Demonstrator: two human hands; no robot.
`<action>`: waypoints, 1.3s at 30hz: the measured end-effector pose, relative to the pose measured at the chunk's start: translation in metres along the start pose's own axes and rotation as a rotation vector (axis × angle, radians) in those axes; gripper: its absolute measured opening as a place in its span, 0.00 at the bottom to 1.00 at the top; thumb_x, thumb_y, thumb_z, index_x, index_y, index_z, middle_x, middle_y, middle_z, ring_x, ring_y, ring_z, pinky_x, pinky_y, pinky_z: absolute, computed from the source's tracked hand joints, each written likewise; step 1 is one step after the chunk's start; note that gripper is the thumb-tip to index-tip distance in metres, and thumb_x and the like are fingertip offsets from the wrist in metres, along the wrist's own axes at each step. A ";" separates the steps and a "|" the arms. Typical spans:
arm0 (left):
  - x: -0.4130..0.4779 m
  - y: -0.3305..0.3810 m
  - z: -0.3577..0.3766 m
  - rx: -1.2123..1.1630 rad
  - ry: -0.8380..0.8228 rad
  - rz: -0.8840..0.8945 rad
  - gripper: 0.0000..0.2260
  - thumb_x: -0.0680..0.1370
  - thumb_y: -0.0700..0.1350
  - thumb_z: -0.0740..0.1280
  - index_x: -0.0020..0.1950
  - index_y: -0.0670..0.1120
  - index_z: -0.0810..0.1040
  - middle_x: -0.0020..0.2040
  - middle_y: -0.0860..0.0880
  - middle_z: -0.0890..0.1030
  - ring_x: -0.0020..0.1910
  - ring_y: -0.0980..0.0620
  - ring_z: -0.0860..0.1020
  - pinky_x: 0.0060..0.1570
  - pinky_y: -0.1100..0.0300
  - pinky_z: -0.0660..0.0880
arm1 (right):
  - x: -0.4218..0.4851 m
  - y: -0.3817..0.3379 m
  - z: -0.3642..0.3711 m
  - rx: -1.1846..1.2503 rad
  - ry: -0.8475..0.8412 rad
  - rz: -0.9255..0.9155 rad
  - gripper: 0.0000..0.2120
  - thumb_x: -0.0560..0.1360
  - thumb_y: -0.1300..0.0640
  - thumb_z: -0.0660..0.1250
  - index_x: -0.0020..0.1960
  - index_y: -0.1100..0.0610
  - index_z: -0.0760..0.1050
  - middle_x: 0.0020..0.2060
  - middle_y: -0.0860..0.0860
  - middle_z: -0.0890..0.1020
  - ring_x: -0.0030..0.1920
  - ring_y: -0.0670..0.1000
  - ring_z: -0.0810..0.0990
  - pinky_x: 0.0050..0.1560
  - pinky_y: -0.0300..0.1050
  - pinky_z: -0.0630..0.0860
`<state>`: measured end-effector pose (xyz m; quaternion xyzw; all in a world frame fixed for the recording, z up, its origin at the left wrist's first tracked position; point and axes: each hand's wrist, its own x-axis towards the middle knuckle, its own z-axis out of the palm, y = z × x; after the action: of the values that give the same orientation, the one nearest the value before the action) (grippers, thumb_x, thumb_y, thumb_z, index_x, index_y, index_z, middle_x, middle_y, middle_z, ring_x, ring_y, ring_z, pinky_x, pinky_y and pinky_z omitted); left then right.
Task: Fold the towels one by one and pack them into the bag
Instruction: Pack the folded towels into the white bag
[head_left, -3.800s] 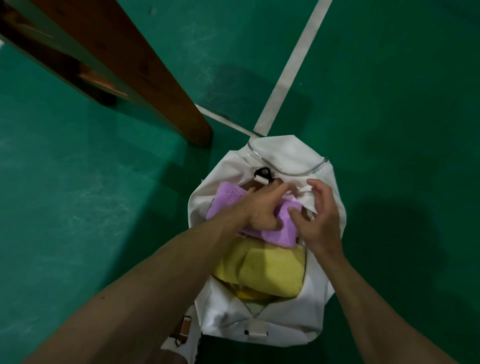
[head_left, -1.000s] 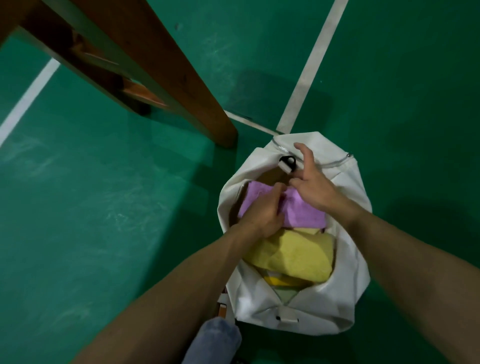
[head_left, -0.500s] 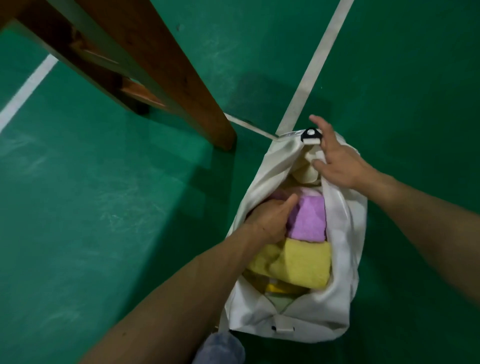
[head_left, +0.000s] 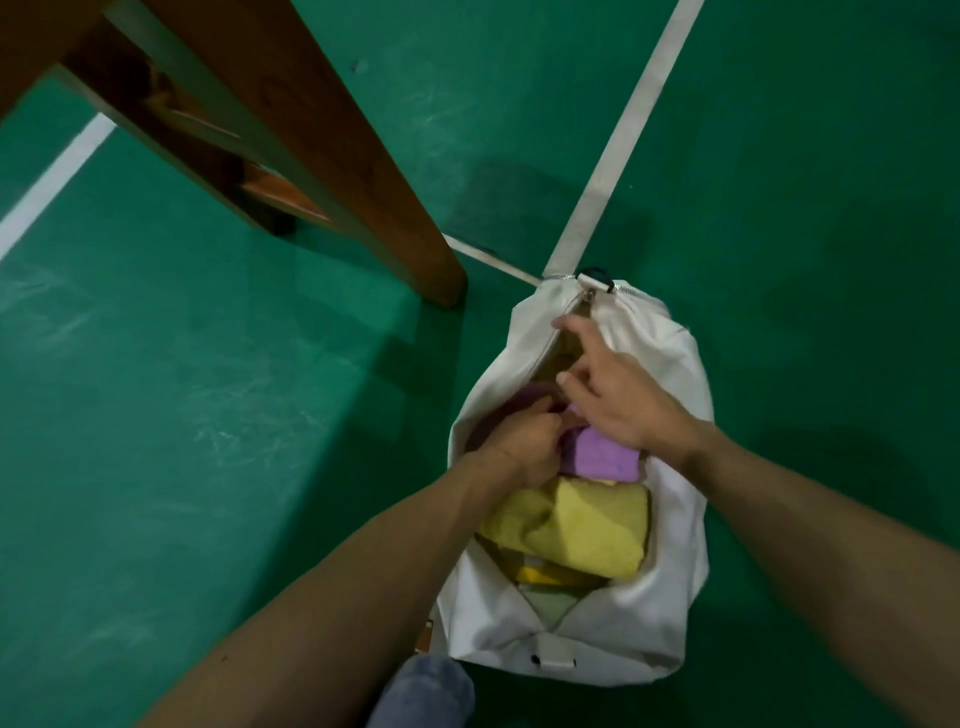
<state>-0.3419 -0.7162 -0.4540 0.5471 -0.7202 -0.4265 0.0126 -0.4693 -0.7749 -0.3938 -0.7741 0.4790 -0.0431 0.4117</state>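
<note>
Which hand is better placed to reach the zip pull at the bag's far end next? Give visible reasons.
Probably the right hand: its spread fingers hold nothing and lie over the open bag, just short of the zip pull. The left hand is curled round the purple towel inside it.

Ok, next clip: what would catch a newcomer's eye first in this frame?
The white bag lies open on the green floor at lower right, stuffed with a purple towel and, nearer the person, a yellow towel. Both hands are at its mouth: the left hand curls its fingers on the purple towel, and the right hand is spread open over it. A brown wooden leg slants in from the upper left.
</note>
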 end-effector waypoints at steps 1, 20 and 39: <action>-0.001 0.002 0.001 0.048 -0.003 -0.001 0.23 0.80 0.43 0.61 0.75 0.52 0.65 0.77 0.46 0.59 0.69 0.43 0.66 0.60 0.54 0.68 | -0.001 0.008 0.003 -0.003 -0.030 -0.010 0.22 0.82 0.56 0.58 0.73 0.45 0.54 0.45 0.54 0.83 0.43 0.52 0.82 0.51 0.56 0.79; 0.057 -0.007 -0.044 0.042 -0.335 -0.263 0.35 0.70 0.53 0.71 0.73 0.48 0.60 0.67 0.44 0.72 0.58 0.42 0.74 0.54 0.53 0.72 | 0.021 0.093 0.009 0.038 -0.277 0.155 0.47 0.65 0.20 0.53 0.77 0.36 0.39 0.78 0.40 0.52 0.77 0.46 0.57 0.77 0.50 0.54; 0.004 -0.008 0.007 0.217 0.213 0.236 0.18 0.74 0.45 0.66 0.64 0.47 0.71 0.68 0.46 0.67 0.58 0.43 0.73 0.41 0.51 0.75 | -0.027 0.090 -0.020 -0.248 -0.339 0.061 0.34 0.68 0.20 0.45 0.66 0.22 0.29 0.77 0.48 0.61 0.74 0.50 0.65 0.76 0.53 0.59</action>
<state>-0.3409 -0.7155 -0.4654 0.4989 -0.8158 -0.2814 0.0799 -0.5567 -0.7841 -0.4327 -0.8002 0.4276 0.1593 0.3892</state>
